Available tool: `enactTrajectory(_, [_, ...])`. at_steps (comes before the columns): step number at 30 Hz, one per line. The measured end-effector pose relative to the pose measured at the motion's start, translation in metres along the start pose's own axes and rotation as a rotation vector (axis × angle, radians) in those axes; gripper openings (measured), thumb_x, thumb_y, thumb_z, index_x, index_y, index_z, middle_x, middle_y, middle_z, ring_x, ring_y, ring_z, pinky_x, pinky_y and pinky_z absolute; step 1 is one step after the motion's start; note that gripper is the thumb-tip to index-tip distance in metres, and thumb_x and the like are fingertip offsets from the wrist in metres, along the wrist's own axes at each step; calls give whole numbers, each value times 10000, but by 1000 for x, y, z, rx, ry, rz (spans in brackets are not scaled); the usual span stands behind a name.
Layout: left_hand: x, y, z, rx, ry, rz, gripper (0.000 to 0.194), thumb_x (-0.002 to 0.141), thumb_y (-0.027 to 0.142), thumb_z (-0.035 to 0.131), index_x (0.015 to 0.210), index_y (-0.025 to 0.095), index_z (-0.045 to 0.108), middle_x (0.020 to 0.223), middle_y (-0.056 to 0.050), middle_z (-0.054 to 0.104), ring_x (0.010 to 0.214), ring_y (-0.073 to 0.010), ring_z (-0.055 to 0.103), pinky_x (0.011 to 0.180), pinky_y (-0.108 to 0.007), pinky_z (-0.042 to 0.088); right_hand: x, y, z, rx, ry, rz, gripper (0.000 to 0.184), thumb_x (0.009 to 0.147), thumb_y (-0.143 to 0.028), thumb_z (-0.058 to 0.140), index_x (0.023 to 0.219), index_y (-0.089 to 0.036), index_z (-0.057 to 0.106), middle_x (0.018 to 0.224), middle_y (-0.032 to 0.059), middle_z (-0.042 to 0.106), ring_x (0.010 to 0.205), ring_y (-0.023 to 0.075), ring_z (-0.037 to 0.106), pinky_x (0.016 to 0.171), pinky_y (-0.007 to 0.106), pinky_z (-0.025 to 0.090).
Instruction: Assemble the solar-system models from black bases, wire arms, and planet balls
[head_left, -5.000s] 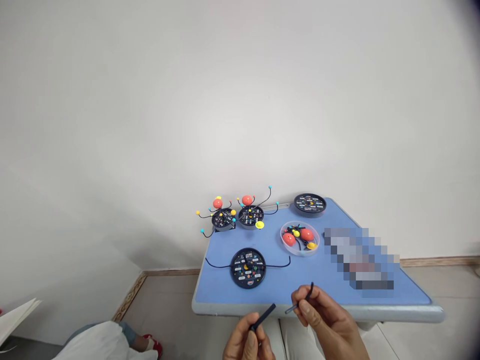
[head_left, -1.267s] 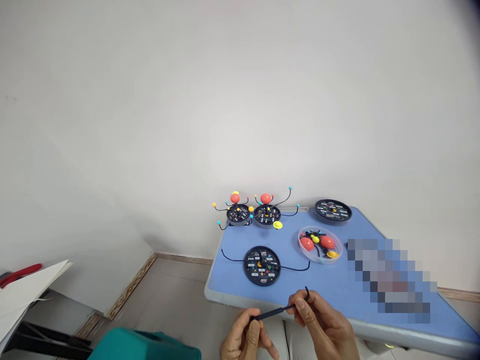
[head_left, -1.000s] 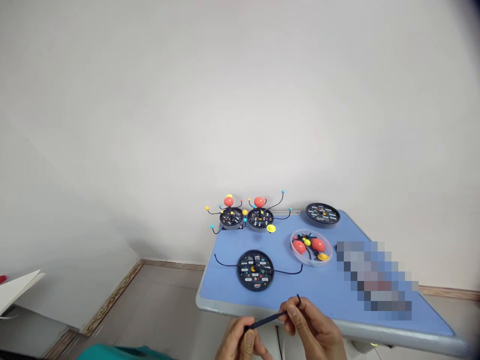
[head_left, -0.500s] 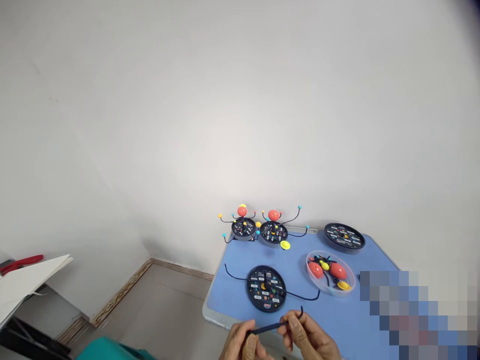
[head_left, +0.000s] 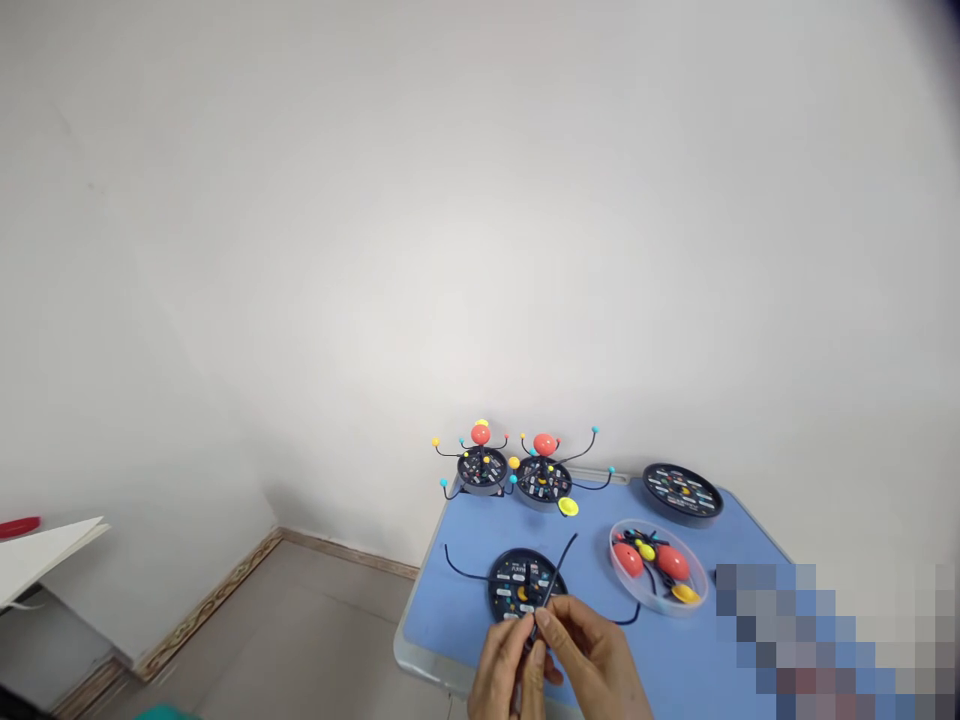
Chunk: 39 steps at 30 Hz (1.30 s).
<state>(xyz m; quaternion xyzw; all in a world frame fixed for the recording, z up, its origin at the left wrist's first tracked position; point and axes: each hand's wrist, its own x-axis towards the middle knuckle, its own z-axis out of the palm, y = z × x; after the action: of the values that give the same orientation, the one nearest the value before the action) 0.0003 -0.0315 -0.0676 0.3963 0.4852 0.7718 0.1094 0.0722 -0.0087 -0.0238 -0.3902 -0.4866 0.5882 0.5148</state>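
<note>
My left hand (head_left: pixel 506 668) and my right hand (head_left: pixel 592 655) meet at the near side of the table, both closed on a thin black curved rod (head_left: pixel 561 560). The rod slants up to the right, its hooked tip in the air and its lower end hidden by my fingers. Just beyond lies a round black base (head_left: pixel 517 570) with planet pictures and white labels, partly covered by my hands. Black arms reach out from it on either side; the left arm (head_left: pixel 466 574) curls up, and the right arm (head_left: pixel 628 620) passes partly behind my right hand.
Two assembled planet models (head_left: pixel 483 465) (head_left: pixel 544 480) with red balls stand at the back of the blue table (head_left: pixel 450 620). A clear round tray (head_left: pixel 705 575) holds red half-balls, yellow pieces and black parts. Another black base (head_left: pixel 682 493) lies back right. White paper (head_left: pixel 52 560) juts in at left.
My hands have come together, and the rod has turned from nearly level to steeply slanted. My right hand has shifted left and now covers part of the base. The view has tilted slightly.
</note>
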Motion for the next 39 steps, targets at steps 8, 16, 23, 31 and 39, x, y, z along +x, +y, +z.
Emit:
enactTrajectory(8, [13, -29, 13, -73, -109, -251, 417, 855, 444, 659, 1177, 180, 686, 954, -96, 707, 566, -137, 626, 433, -230, 529, 61, -21, -13, -402, 64, -78, 385, 694, -529, 591, 479, -219, 512, 422, -45, 459, 436, 127, 411, 468, 265, 335])
enactTrajectory(16, [41, -45, 23, 284, -301, -93, 262, 852, 233, 533, 986, 132, 735, 956, -148, 712, 883, -271, 695, 816, -429, 565, 91, -18, -18, -507, 90, -86, 287, 670, -400, 550, 441, -228, 525, 377, -43, 494, 418, 145, 461, 508, 281, 335])
enactTrajectory(23, [40, -48, 27, 272, -394, -89, 289, 888, 152, 451, 950, 175, 733, 911, -109, 730, 840, -235, 692, 782, -371, 548, 96, -3, -21, -500, 13, -13, 311, 671, -474, 539, 481, -228, 528, 396, -44, 479, 419, 133, 417, 469, 267, 314])
enactTrajectory(31, [38, -47, 24, 269, -383, -41, 300, 909, 154, 435, 885, 189, 732, 844, -83, 726, 761, -197, 685, 709, -314, 558, 99, 12, -20, -555, -70, 55, 291, 675, -443, 476, 475, -232, 482, 383, -61, 403, 387, 109, 351, 432, 253, 288])
enactTrajectory(39, [35, -64, 15, 331, -346, 0, 304, 878, 177, 519, 1149, 145, 653, 982, -134, 744, 877, -245, 718, 745, -386, 600, 100, 12, -16, -726, -37, 56, 278, 766, -245, 493, 490, -213, 490, 452, -52, 458, 492, 131, 439, 507, 250, 324])
